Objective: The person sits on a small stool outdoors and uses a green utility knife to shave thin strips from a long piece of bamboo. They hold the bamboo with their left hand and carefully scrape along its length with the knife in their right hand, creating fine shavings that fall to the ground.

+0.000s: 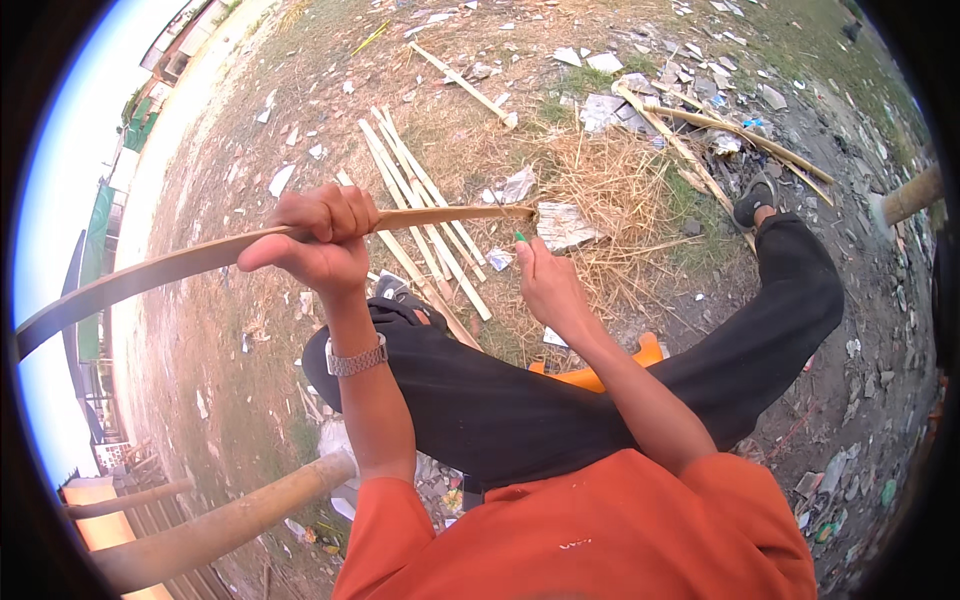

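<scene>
A long, curved bamboo strip (175, 262) runs from the left rim of the view to the middle. My left hand (330, 235) is closed around it, fingers wrapped over and thumb stretched to the left. The strip's far end sits just above a rough pale block of wood (566, 226) on the ground. My right hand (552, 288) is closed near that end, apart from the strip. From its fingertips sticks a small green thing (520, 237); the rest of it is hidden in the grip, so its kind cannot be told.
Several split bamboo strips (420, 195) lie ahead on the dry ground. Straw-like shavings (610, 200) spread around the block. Longer bamboo pieces (690, 150) lie among rubble at the right. Bamboo poles (225, 520) stand at both sides. An orange plastic stool (600, 376) shows between my legs.
</scene>
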A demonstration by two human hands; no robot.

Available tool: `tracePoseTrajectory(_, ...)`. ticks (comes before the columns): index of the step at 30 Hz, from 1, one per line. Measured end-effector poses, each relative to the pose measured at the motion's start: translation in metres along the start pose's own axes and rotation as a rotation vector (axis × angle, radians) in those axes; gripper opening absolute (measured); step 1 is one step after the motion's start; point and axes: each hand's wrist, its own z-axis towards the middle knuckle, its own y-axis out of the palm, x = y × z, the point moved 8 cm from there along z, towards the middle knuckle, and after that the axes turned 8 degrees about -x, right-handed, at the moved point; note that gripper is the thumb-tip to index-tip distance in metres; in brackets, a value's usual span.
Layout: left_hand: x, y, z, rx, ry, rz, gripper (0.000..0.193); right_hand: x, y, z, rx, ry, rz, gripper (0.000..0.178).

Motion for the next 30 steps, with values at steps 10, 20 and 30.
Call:
tracePoseTrajectory(10,0.002,0.014,0.004,-0.095,0.053,-0.074,0.069,-0.128,-0.015,-0.021,-0.026,-0.193,-0.011,0.028)
tracePoseTrajectory(20,0.003,0.006,0.007,-0.089,0.052,-0.072,0.068,-0.087,-0.003,-0.005,-0.068,-0.105,-0.079,0.029)
tracePoseTrajectory(30,0.001,0.009,0.005,-0.057,0.041,-0.122,0.071,-0.086,-0.007,-0.007,-0.035,-0.121,-0.048,0.031)
